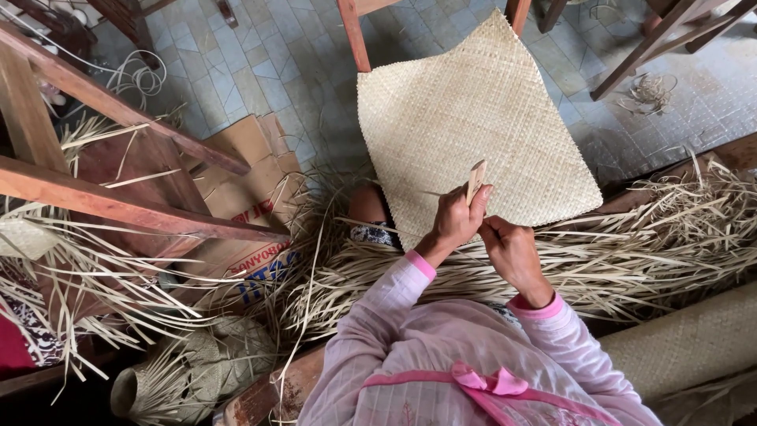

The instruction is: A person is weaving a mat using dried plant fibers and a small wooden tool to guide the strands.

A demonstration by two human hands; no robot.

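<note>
A pale woven straw mat (473, 110) lies tilted in front of me, its near corner over my knee (367, 207). My left hand (457, 217) is closed on a small flat wooden tool (475, 180), pressed against the mat's near edge. My right hand (511, 248) is just right of it, its fingers pinching at the mat's edge among loose straw strips (631, 244); what it grips is too small to tell. Both arms wear pink sleeves.
Reddish wooden beams (118, 205) cross at the left. Flattened cardboard (252, 189) lies on the tiled floor (276, 63). Chair legs (355, 35) stand behind the mat. A rolled woven mat (686, 343) lies at the right, a woven bundle (197, 367) at the lower left.
</note>
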